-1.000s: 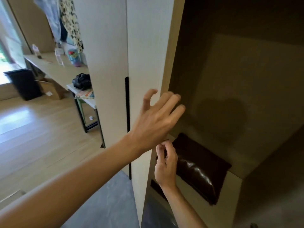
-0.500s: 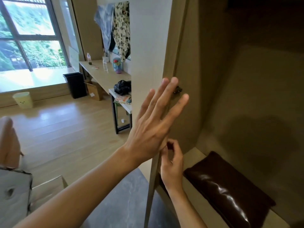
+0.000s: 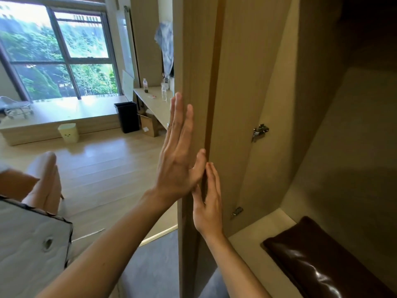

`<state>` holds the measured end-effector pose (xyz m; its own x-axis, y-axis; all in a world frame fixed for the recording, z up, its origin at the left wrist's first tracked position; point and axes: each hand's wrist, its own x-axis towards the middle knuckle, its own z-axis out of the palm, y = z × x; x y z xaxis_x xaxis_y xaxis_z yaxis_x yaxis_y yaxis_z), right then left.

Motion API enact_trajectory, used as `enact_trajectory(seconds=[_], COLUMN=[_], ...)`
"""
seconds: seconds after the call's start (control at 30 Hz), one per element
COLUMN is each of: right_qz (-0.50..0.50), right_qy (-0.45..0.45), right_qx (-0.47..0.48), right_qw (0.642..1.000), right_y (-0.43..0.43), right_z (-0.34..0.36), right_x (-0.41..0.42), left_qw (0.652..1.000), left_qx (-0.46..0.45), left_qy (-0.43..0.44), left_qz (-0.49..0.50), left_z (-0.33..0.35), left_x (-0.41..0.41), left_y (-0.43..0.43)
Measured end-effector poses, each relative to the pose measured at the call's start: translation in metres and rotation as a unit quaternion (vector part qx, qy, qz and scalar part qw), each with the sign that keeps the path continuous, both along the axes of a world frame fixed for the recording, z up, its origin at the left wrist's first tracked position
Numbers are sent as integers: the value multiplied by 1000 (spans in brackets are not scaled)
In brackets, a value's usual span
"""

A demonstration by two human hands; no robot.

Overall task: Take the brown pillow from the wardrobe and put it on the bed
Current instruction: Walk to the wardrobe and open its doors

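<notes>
The glossy dark-brown leather-look pillow (image 3: 322, 263), flat and rectangular, lies on the pale wooden shelf (image 3: 253, 233) inside the open light-wood wardrobe, untouched by either hand. Left of the pillow, the wardrobe's tall wood-grain door (image 3: 234, 104) stands swung open, a small metal hinge (image 3: 260, 132) on its inner face. The right hand (image 3: 209, 203) lies flat against the door's inner edge, fingers straight and together, holding nothing. The left hand (image 3: 179, 160) presses flat on the door's outer face, fingers spread wide and empty. Further left of the pillow, the quilted white mattress corner of the bed (image 3: 32, 239) shows.
</notes>
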<state>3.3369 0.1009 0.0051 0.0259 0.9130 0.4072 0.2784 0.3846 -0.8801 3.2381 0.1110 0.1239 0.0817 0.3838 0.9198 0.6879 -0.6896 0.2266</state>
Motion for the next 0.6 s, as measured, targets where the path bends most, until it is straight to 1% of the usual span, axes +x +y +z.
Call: enact_trajectory(seconds=[0.1,0.17,0.37,0.6], right_qz=[23,35,45,52], right_qy=[-6,-25,-111,-171], right_qx=[-8,-17,-37,-42], right_qw=[1000,999,992,983], right_y=[11,20,51,83], right_z=[2,5,9,13], right_x=[-15,-26,-52,-73], left_qw=[999,998,997,994], left_qx=[-15,-24,-52,-106], left_qy=[-41,-51,-38,-7], left_qz=[-3,6,39,38], left_z=[3,5,8,17], left_x=[-14,-25,-66,-107], left_y=[13,22,50,78])
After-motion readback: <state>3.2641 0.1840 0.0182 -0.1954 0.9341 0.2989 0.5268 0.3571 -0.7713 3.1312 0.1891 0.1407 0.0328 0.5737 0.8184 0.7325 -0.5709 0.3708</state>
